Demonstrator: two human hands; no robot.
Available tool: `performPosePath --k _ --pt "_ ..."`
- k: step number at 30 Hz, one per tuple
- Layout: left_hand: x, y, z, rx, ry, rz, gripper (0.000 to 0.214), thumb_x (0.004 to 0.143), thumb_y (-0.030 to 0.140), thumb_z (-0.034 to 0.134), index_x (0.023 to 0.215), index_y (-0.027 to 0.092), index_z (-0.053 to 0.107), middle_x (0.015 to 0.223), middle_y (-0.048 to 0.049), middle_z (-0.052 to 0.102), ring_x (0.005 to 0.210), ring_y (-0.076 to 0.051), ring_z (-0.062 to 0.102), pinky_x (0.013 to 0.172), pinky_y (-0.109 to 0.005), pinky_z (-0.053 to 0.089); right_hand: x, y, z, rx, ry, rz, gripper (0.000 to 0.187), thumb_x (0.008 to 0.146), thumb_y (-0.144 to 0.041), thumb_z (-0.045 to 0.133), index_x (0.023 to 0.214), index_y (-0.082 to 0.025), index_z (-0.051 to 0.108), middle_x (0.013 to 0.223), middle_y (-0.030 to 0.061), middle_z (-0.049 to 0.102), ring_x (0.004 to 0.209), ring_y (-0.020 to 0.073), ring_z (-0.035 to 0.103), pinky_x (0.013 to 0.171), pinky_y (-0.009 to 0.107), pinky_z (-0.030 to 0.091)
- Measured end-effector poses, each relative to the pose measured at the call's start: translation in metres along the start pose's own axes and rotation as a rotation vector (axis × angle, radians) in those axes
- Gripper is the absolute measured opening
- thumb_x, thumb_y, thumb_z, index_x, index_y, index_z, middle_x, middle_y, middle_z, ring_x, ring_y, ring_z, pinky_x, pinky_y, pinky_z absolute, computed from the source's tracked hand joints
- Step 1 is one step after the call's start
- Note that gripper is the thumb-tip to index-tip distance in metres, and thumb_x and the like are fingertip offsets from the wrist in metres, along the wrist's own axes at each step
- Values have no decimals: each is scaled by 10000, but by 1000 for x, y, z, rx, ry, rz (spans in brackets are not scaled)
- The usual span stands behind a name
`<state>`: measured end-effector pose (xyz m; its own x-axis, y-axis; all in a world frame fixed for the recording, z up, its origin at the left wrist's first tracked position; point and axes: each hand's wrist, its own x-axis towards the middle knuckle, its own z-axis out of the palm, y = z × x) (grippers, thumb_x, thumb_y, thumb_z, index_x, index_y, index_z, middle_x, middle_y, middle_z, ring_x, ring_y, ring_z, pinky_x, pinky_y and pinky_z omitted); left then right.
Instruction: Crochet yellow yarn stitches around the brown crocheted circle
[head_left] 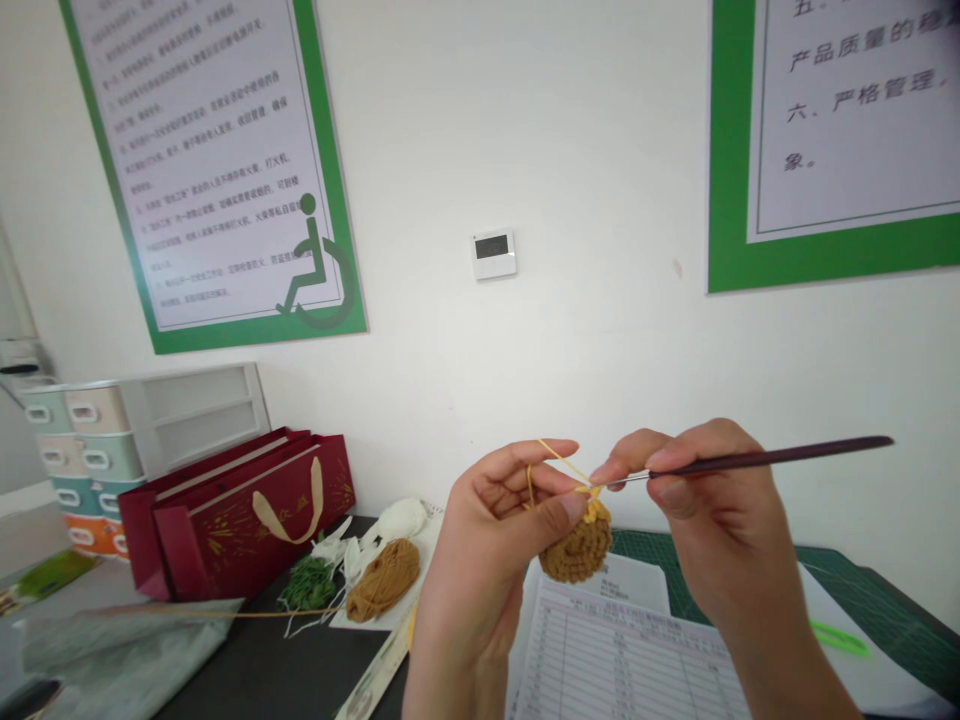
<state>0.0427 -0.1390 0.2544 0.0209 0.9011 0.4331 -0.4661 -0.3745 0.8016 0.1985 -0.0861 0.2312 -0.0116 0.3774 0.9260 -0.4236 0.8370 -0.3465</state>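
My left hand [495,520] pinches a small round brown crochet piece [576,550] between thumb and fingers, with yellow yarn [559,462] looped over its index finger. My right hand [701,500] grips a dark crochet hook [772,458] whose metal tip meets the yellow stitches at the top edge of the piece. Both hands are raised in front of the white wall, above a printed paper sheet [600,640].
A brown yarn bundle [384,578], white and green scraps [311,582] and a plastic bag [112,635] lie on the dark table at the left. Red gift bags [240,510] and pastel drawers [82,450] stand behind. A green cutting mat [862,590] lies on the right.
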Motion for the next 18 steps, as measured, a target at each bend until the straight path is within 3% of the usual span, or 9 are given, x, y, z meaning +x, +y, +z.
performPosePath --k 6,12,18 --pt "1 0 -1 5 10 0 307 715 85 888 1001 171 818 748 0 764 691 -76 668 704 -177 510 0 -7 1 -113 -29 -107 169 969 -90 605 1036 -243 626 934 22 752 890 193 719 803 380 548" --pt "-1 -1 0 29 23 5 312 719 106 891 1013 175 810 745 3 750 676 -77 646 684 -182 495 1 -6 3 -297 -106 -320 383 861 49 618 1099 -249 661 1004 37 759 899 217 685 786 427 535" --pt "-2 -1 3 -14 30 13 344 690 94 905 1010 172 808 750 0 758 692 -90 664 710 -191 508 -8 3 10 -354 -68 -298 488 851 38 650 1166 -334 659 1050 16 730 954 225 660 810 440 521"
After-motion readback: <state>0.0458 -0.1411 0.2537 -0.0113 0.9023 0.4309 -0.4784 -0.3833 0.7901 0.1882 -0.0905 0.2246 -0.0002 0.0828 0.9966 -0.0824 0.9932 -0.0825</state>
